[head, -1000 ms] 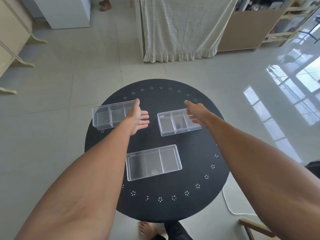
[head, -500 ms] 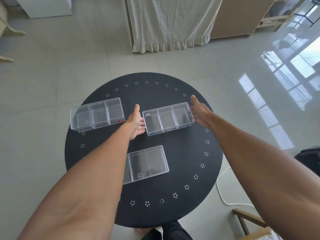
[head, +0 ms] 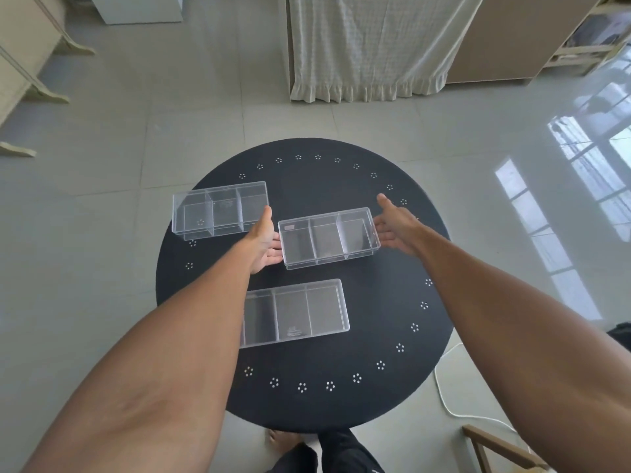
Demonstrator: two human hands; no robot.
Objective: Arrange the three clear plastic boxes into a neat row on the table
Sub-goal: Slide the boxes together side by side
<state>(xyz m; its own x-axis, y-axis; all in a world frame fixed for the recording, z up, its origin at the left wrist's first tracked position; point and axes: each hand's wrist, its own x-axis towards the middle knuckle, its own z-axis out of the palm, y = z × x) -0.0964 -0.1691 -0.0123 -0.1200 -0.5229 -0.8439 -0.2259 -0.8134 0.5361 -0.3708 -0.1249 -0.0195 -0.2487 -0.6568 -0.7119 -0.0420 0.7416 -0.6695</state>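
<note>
Three clear plastic boxes with three compartments each lie on a round black table [head: 382, 302]. The left box [head: 220, 209] sits at the far left. The middle box [head: 327, 237] lies right of it and a little nearer. The near box [head: 297, 312] rests in front, its left end hidden by my left forearm. My left hand [head: 264, 240] presses its fingertips against the middle box's left end. My right hand [head: 396, 225] lies flat against its right end. The box is clamped between both hands.
A white cable [head: 444, 397] runs on the tiled floor right of the table. A wooden chair corner [head: 495, 445] shows at the lower right. My foot [head: 283, 442] stands under the near edge. A cloth-draped unit [head: 368, 46] stands beyond the table.
My left hand moved from beside the left box to the middle box's left end. My right hand slid off the middle box's top to its right end.
</note>
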